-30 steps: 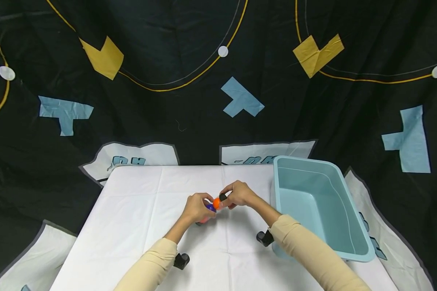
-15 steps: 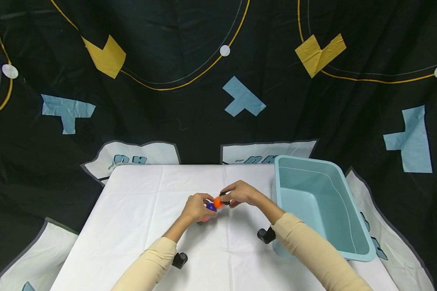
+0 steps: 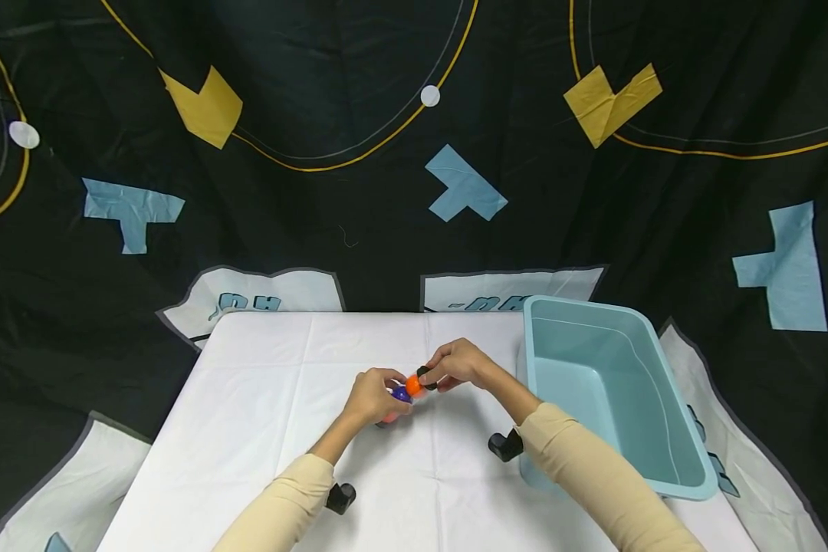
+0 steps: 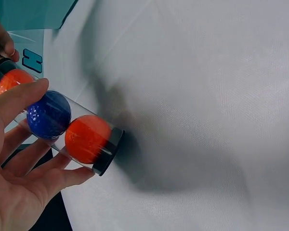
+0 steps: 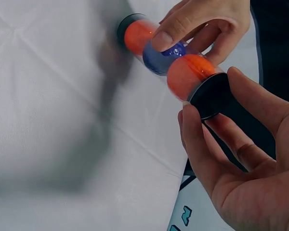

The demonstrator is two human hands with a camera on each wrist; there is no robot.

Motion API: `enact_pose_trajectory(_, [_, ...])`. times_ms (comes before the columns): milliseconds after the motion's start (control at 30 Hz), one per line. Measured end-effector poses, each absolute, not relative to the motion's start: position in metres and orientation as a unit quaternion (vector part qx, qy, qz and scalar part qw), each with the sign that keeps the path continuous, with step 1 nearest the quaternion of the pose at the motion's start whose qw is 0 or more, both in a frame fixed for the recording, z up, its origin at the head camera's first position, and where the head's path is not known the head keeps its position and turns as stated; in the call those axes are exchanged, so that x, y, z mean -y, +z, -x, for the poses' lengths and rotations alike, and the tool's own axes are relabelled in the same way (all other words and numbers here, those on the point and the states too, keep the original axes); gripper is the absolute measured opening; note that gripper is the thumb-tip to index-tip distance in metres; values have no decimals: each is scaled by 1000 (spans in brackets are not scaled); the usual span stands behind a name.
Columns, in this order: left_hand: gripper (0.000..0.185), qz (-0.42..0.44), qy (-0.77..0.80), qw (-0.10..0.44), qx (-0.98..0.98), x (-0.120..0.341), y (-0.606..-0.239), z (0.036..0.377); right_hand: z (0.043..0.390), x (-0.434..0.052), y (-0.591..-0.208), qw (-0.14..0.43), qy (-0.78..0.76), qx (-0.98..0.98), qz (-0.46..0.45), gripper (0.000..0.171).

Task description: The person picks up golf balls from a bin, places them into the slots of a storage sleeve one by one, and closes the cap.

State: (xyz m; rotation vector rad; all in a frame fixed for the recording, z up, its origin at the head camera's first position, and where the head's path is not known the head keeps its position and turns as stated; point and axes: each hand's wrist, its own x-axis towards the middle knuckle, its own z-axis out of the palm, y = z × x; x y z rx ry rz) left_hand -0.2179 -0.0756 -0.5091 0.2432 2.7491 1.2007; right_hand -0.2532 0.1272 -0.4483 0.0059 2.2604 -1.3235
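A clear tube [image 4: 77, 109] holds a blue ball [image 4: 49, 115] between two orange balls [image 4: 88, 139]. My left hand [image 3: 372, 395] grips the tube around its middle, thumb on one side and fingers on the other. Between the thumb and fingers of my right hand [image 3: 458, 363] is a black cap [image 5: 211, 98], held at the tube's upper right end, against the orange ball there. Whether this cap is fully seated cannot be told. Another black cap [image 4: 109, 151] closes the opposite end. The tube is tilted and held above the white table.
A light blue plastic bin [image 3: 586, 387] stands at the right of the white-clothed table [image 3: 248, 429], beside my right forearm. Black wrist mounts [image 3: 505, 446] stick out from both sleeves. Behind the table hangs a black curtain [image 3: 359, 230] with taped shapes.
The black cap in my right fingers has shifted from a raised, tilted position to line up with the tube's end. My left hand keeps its grip on the tube.
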Motion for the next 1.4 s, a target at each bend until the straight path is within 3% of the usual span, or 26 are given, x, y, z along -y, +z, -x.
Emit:
enact_pose_trajectory(433, [43, -67, 415, 66, -905, 81, -509, 216, 253, -117, -446, 260, -509, -820, -17, 19])
enact_pose_trajectory(1400, [45, -64, 423, 62, -902, 79, -513, 218, 252, -109, -440, 241, -469, -848, -46, 24])
